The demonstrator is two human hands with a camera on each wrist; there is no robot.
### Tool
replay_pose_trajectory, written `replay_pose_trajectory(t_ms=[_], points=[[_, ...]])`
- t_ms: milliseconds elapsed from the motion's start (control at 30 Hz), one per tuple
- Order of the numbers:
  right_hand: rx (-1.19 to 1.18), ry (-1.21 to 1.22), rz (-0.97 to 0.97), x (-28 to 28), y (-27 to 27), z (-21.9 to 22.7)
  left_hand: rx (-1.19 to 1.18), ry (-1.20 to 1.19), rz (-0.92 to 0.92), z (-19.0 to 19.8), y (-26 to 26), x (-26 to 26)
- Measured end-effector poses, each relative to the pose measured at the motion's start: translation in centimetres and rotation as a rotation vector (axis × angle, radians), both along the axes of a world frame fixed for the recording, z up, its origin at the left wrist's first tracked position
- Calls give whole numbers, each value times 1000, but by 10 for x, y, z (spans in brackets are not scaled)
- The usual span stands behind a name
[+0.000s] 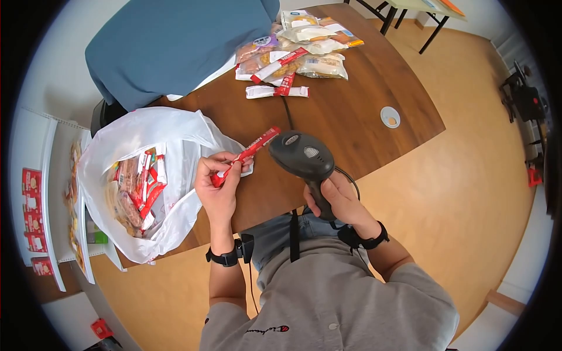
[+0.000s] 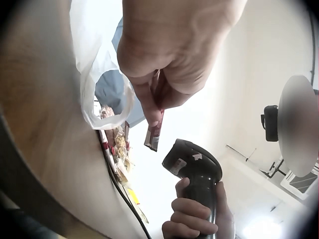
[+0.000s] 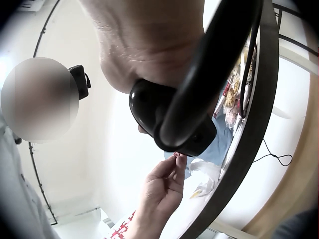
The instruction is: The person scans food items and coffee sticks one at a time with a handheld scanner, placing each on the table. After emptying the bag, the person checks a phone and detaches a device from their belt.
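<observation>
My left hand (image 1: 219, 186) pinches a slim red stick packet (image 1: 256, 145) above the table, its free end pointing toward the scanner. My right hand (image 1: 339, 202) grips the handle of a black handheld scanner (image 1: 301, 157), whose head is just right of the packet, not touching it. In the left wrist view the packet (image 2: 155, 130) hangs from the left fingertips near the scanner (image 2: 195, 164). The right wrist view shows the scanner (image 3: 172, 117) partly covering the left hand (image 3: 162, 191). A white plastic bag (image 1: 193, 126) holding red and clear packets (image 1: 140, 187) stands left of my left hand.
Wrapped snacks and red-and-white sticks (image 1: 278, 90) lie piled at the table's (image 1: 351, 111) far side. A small round disc (image 1: 390, 117) is near the right edge. Blue cloth (image 1: 175, 47) covers something behind the bag; shelves (image 1: 52, 199) stand at left. The scanner's cable crosses the tabletop.
</observation>
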State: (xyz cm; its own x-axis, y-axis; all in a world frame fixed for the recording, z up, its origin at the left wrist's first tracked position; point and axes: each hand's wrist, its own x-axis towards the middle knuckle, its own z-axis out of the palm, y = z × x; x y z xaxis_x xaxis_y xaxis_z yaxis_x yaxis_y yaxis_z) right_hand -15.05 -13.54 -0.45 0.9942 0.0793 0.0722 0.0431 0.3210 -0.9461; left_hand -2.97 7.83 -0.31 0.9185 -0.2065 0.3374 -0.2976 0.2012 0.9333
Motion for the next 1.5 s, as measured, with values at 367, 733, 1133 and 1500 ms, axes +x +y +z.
replay_pose_trajectory(t_ms=[367, 733, 1133, 1500], points=[[93, 72, -21, 11, -11, -15, -363, 245, 60, 24, -16, 43], [351, 131, -128, 14, -12, -26, 18, 187, 62, 68, -61, 79], [409, 118, -82, 19, -14, -29, 1110, -53, 817, 9, 171, 43], [400, 110, -145, 14, -13, -29, 1096, -23, 784, -3, 158, 65]])
